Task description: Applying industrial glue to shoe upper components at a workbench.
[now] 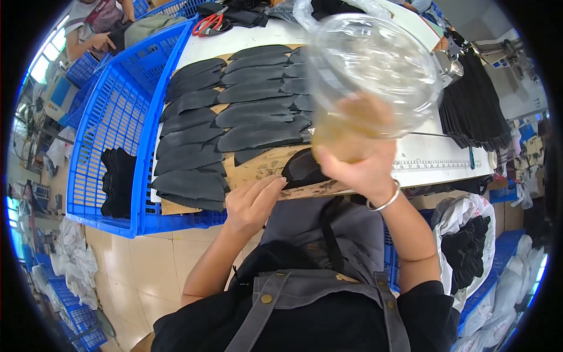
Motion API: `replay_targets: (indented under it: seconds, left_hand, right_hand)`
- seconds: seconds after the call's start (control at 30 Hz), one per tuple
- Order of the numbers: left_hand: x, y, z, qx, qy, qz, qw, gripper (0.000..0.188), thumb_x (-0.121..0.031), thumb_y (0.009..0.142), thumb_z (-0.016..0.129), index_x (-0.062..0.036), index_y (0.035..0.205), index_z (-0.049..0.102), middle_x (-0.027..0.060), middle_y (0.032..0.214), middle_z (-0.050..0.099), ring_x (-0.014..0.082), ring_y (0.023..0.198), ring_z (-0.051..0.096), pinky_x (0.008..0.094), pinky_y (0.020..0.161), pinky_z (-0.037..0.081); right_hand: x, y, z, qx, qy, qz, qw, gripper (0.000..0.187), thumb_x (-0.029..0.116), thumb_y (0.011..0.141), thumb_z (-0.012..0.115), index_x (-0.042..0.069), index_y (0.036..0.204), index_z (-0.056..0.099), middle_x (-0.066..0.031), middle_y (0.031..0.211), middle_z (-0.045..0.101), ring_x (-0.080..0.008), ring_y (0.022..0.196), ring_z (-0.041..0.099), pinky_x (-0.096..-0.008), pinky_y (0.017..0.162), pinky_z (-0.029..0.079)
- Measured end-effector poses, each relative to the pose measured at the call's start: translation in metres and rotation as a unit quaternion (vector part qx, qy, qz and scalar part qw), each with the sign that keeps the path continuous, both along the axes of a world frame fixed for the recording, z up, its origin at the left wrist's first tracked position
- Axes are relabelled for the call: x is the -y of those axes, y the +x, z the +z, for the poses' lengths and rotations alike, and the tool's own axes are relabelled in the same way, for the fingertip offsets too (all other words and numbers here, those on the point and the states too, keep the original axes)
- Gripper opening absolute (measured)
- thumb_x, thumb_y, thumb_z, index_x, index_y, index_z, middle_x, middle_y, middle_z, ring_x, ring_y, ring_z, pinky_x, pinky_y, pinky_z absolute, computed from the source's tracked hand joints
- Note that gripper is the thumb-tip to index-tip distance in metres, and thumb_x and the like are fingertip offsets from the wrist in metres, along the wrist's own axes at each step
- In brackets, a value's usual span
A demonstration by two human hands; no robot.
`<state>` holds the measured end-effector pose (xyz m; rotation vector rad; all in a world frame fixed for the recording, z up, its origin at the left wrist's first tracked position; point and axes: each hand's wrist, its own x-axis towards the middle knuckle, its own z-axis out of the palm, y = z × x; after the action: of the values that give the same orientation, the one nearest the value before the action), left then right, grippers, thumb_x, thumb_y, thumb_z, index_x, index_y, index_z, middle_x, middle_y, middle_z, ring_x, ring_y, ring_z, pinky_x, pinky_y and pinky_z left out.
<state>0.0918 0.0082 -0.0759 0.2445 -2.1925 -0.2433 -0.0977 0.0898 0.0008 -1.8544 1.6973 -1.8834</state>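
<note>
One clear plastic jar (375, 64) is up in the air over the work table (415, 148), pretty blurry, and it's in the right hand (363, 167). Fingers and thumb are clamped around its lower part, where something yellowish shows, though it's too smeared to say what. Round end of the jar faces up toward the camera, and it hides part of the table behind it. There's a bracelet (384, 202) on that wrist.

Left hand (253, 199) is at the front edge of a brown board (252, 171), fingers close together, tips right by the end of a curved black piece (302, 167). Can't tell if it's pinching that piece or just resting there. The piece lies on the board, below the jar and between the two hands.

Farther back on the board, lots of dark leaf-shaped pieces (258, 111) sit in overlapping rows. Left of those is a big blue basket (138, 199) with a black stack (119, 182) inside. Red-handled scissors (209, 23) lie at the far side, and a clear ruler (437, 165) is near the front edge, to the right of the right hand.
</note>
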Motion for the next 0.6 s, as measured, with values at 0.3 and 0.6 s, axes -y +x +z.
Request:
replay_targets:
  seconds: [0.3,0.6]
  left_hand:
    - [0.002,0.004,0.000,-0.014,-0.004,0.010,1.000,0.023,0.001,0.068,0.066,-0.0036,0.090,0.064,0.0078,0.083,0.066,0.0188,0.064,0.064,0.0257,0.051,0.048]
    - [-0.001,-0.002,0.004,-0.061,-0.049,0.046,0.996,0.022,0.003,0.065,0.068,-0.0037,0.086,0.065,0.0081,0.079,0.066,0.0203,0.064,0.064,0.0270,0.053,0.049]
  right_hand:
    - [-0.061,-0.033,0.010,0.015,-0.024,-0.243,0.970,0.067,0.013,0.066,0.074,-0.001,0.122,0.039,-0.0144,0.106,0.056,-0.0237,0.094,0.059,-0.0344,0.084,0.048]
    - [-0.016,0.020,-0.007,-0.138,0.106,-0.008,0.985,0.076,0.026,0.054,0.082,0.002,0.118,0.047,-0.0137,0.109,0.055,-0.0263,0.095,0.059,-0.0351,0.083,0.047]
